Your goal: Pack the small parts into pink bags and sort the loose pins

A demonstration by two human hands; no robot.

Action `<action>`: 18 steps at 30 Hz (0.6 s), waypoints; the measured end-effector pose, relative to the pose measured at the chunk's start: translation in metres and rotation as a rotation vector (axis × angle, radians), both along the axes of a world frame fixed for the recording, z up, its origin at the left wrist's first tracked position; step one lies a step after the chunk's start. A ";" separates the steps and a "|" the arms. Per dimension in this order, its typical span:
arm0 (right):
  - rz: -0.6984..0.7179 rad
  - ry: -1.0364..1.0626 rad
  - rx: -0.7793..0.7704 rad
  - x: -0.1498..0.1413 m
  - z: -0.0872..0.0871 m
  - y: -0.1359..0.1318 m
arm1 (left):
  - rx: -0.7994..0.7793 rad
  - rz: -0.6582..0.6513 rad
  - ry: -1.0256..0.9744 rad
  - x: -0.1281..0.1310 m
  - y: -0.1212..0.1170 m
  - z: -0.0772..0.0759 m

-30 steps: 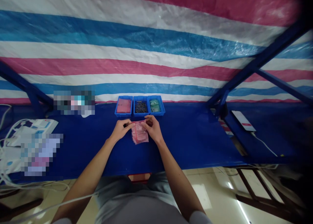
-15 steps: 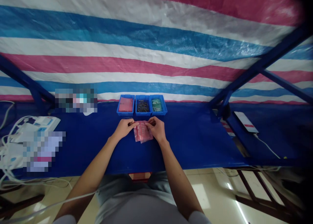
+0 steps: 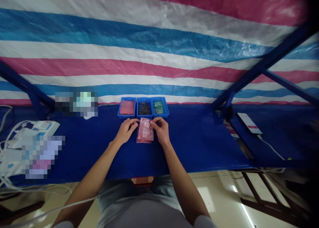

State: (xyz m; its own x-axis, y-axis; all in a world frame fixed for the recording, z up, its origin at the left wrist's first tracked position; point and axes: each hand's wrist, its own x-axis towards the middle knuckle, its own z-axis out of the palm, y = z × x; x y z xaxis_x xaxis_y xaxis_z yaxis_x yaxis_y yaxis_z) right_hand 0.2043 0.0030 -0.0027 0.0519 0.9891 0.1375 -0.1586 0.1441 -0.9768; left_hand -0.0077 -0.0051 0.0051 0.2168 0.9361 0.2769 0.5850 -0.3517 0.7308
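A pink translucent plastic bag (image 3: 145,131) lies flat on the blue table (image 3: 199,148), just in front of the bins. My left hand (image 3: 126,131) is at the bag's upper left corner, with its fingertips pinching the edge. My right hand (image 3: 160,130) grips the upper right corner in the same way. Three blue plastic bins stand in a row beyond my hands: one with pink bags (image 3: 127,107), one with dark screws (image 3: 144,109), and one with green bags (image 3: 159,108).
A phone (image 3: 249,123) on a charging cable lies at the right, beyond a blue steel frame bar (image 3: 228,103). White cables and a white pad (image 3: 32,130) lie at the left, along with blurred objects. A striped tarp hangs behind the table.
The pink bag now lies smoother and narrower, with its top edge pulled toward the bins. My hands have moved slightly apart to its upper corners.
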 end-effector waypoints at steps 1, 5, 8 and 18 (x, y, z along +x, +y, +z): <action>0.007 0.017 0.002 0.000 0.000 -0.001 | -0.010 -0.005 0.007 0.001 -0.001 0.001; 0.022 0.068 -0.025 -0.001 0.002 -0.002 | -0.071 -0.032 -0.096 0.006 -0.002 0.002; 0.039 0.083 -0.053 -0.003 0.002 -0.002 | -0.137 -0.056 -0.223 0.008 -0.003 0.001; 0.378 -0.087 0.035 -0.006 -0.002 -0.004 | 0.101 0.039 -0.303 0.000 -0.003 -0.002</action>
